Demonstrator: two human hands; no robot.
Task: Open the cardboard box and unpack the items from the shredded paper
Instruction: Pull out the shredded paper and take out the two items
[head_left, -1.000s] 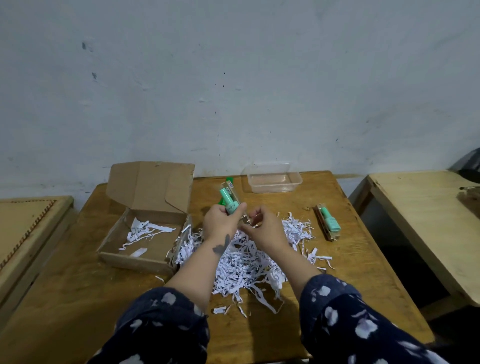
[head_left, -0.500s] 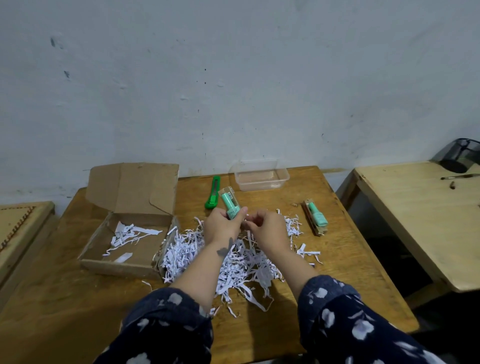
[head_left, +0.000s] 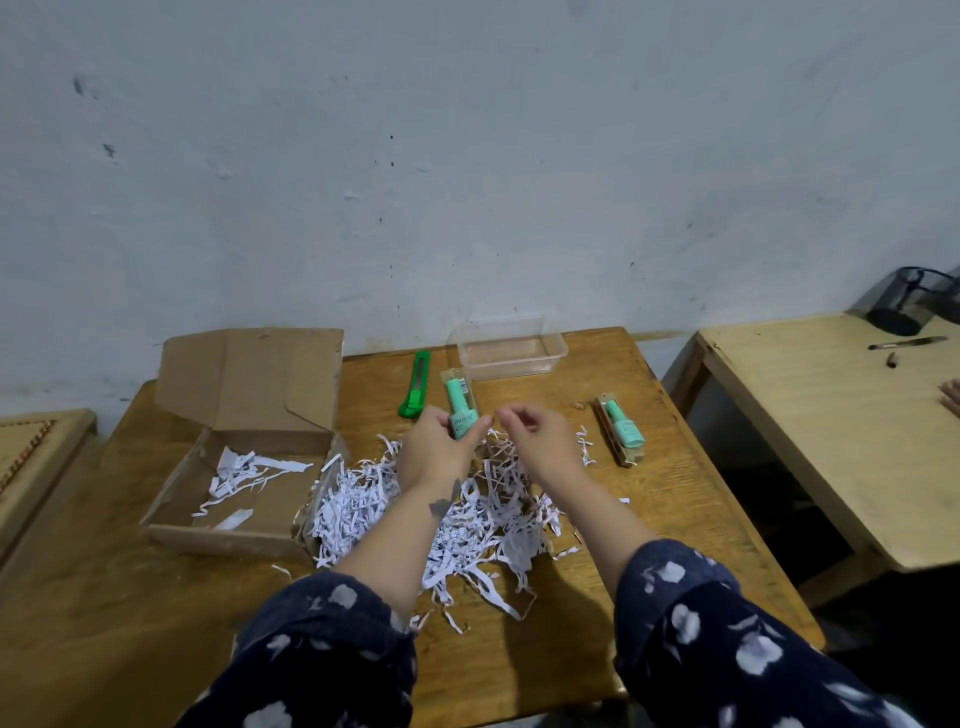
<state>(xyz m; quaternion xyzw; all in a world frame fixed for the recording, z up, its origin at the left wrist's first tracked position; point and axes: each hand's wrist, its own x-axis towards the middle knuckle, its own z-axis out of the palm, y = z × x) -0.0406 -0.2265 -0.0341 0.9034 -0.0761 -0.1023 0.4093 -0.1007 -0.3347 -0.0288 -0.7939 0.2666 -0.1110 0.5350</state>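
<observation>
The cardboard box (head_left: 244, 499) lies open at the left of the wooden table (head_left: 670, 499), lid flap up, with a few paper strips inside. A heap of white shredded paper (head_left: 467, 519) is spread right of it. My left hand (head_left: 439, 447) holds a mint-green bottle in a clear pack (head_left: 460, 402) upright above the heap. My right hand (head_left: 540, 434) hovers just to the right, fingers curled, holding nothing that I can see. A second packed mint bottle (head_left: 621, 428) lies on the table to the right.
A green utility knife (head_left: 415, 384) lies behind the heap. A clear plastic tub (head_left: 506, 345) stands at the table's back edge by the wall. A second table (head_left: 831, 426) stands right, across a gap, with a black mesh holder (head_left: 909, 306). Another person's fingertips (head_left: 953, 395) show there.
My hands were touching at the bottle pack; now the right hand has come away to the right. The left hand still holds the pack. The camera has shifted slightly.
</observation>
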